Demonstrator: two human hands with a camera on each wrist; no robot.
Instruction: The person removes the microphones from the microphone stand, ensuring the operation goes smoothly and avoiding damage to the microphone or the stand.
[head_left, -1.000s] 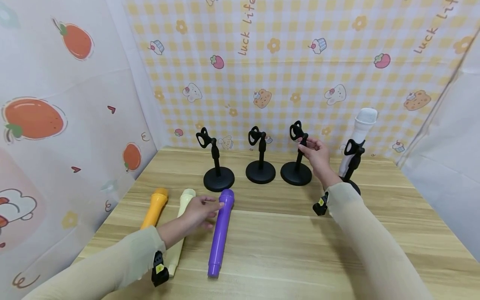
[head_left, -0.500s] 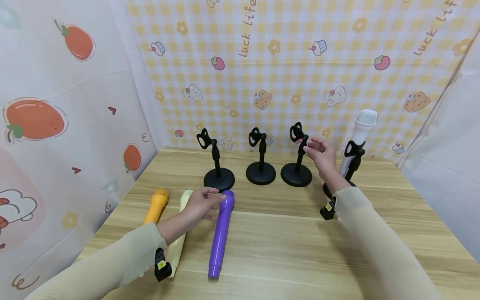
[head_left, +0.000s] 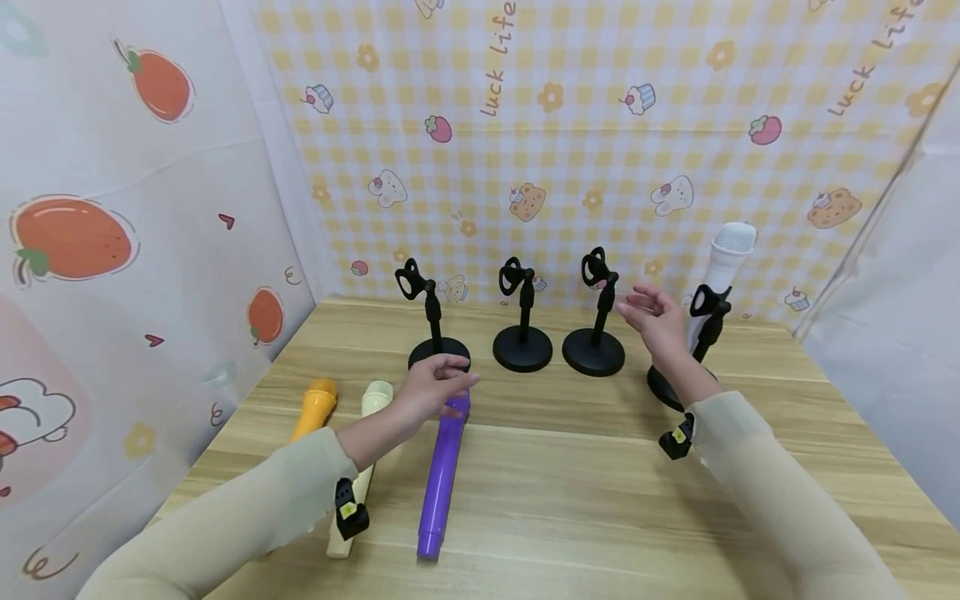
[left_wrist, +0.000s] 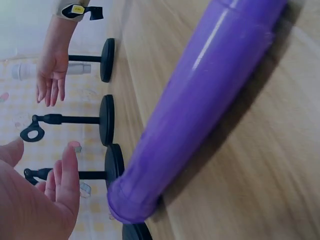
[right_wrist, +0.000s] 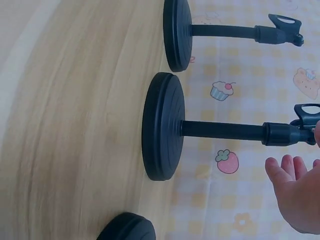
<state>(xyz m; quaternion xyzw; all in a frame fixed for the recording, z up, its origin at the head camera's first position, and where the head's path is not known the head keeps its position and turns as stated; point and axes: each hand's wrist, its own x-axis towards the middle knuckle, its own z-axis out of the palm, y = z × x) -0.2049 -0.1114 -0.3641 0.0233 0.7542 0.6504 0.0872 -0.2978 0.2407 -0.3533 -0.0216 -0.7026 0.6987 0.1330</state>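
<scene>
My left hand (head_left: 431, 390) hovers over the head end of a purple microphone (head_left: 441, 483) lying on the table. In the left wrist view, a gap shows between that hand and the purple microphone (left_wrist: 195, 100); its fingers are relaxed and hold nothing. My right hand (head_left: 662, 325) is raised just right of a black microphone stand (head_left: 600, 317), fingers loosely extended. The right wrist view has the hand (right_wrist: 297, 192) beside the clip end of that stand (right_wrist: 225, 130), its thumb partly cut off by the frame edge.
A cream microphone (head_left: 377, 396) and an orange microphone (head_left: 315, 408) lie at left, partly behind my left arm. Two more black stands (head_left: 523, 346) (head_left: 433, 321) stand at the back. At right, a white microphone (head_left: 731, 246) leans upright by another stand (head_left: 708, 325).
My left hand has moved right and away from me, from between the cream and purple microphones to over the purple one's head. My right hand has drawn rightward off the stand.
</scene>
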